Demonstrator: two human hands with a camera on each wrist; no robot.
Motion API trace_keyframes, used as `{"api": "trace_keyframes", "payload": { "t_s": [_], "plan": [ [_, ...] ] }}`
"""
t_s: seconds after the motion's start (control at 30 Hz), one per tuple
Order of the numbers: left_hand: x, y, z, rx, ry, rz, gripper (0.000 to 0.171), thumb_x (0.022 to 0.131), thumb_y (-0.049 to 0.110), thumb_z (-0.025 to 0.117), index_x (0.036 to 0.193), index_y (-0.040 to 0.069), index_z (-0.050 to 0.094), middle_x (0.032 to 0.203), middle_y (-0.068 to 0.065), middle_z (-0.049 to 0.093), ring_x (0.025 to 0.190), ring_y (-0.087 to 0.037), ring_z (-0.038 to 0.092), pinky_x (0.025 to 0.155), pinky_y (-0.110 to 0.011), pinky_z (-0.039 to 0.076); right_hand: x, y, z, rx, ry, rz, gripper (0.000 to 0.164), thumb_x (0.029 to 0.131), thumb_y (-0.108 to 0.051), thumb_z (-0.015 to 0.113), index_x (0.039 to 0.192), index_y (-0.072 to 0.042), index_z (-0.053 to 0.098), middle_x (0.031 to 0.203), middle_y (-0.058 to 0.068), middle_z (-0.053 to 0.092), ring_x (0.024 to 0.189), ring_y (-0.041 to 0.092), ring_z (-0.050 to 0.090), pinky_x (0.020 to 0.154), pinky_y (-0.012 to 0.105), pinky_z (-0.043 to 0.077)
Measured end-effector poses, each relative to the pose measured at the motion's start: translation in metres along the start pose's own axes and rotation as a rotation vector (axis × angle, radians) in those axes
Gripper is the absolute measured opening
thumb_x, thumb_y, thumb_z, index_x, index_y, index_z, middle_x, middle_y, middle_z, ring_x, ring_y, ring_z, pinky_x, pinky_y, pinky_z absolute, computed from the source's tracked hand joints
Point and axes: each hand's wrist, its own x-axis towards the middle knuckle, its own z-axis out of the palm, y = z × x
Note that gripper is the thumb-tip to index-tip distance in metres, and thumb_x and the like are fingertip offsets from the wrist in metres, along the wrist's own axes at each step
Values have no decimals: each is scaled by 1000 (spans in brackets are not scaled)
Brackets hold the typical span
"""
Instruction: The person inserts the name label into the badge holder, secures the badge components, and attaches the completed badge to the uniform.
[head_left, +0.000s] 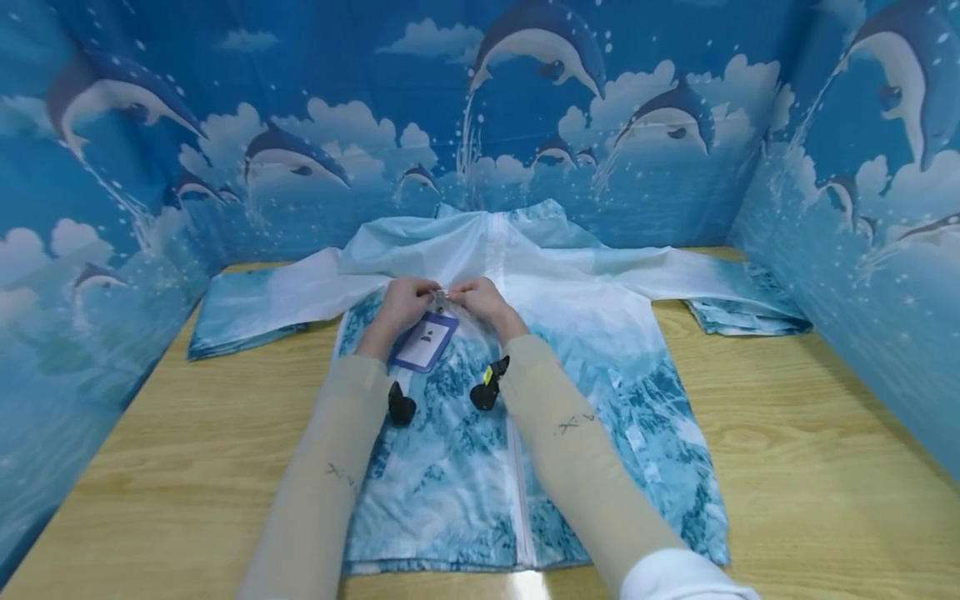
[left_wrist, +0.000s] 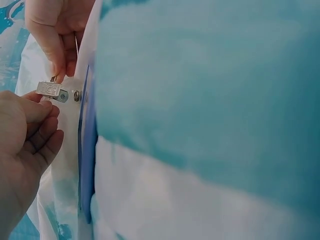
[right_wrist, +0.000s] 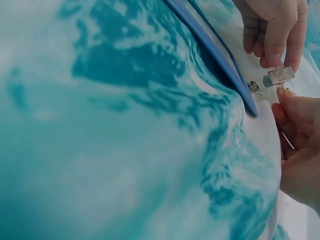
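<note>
A blue and white zip jacket lies spread on the wooden table. On its left chest is an ID badge in a purple-blue holder, with a metal badge clip at its top. My left hand pinches one end of this clip between thumb and fingers. From the opposite side my right hand pinches the clip's other end, where a thin metal pin shows at the fingertips. A metal snap joins clip and holder. In both wrist views the holder appears edge-on.
The left sleeve end and right sleeve end lie doubled over on the table. A dolphin-print curtain stands behind and along both sides. Black wrist cameras sit close above the jacket.
</note>
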Motion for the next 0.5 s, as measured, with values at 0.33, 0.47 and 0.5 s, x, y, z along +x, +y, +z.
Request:
{"api": "trace_keyframes", "payload": {
  "t_s": [0.33, 0.47, 0.5],
  "plan": [
    [0, 0, -1, 86, -9, 113, 30, 96, 7, 46, 121, 3, 61, 118, -14, 61, 106, -28, 57, 87, -40, 46, 3, 2, -1, 64, -4, 40, 23, 94, -22, 56, 100, -5, 69, 91, 6, 62, 69, 15, 50, 62, 28, 41],
    [0, 0, -2, 108, -1, 138, 29, 96, 6, 45, 120, 3, 62, 116, -15, 62, 104, -28, 58, 86, -40, 47, 3, 0, -2, 74, -22, 64, 22, 94, -22, 55, 102, -6, 69, 94, 6, 61, 72, 14, 50, 65, 28, 42],
    [0, 0, -2, 112, 0, 143, 29, 96, 5, 45, 119, 3, 62, 115, -15, 62, 103, -28, 58, 85, -40, 47, 3, -1, -2, 71, -24, 70, 22, 95, -22, 55, 102, -6, 69, 95, 6, 61, 73, 15, 50, 67, 29, 41]
  ]
}}
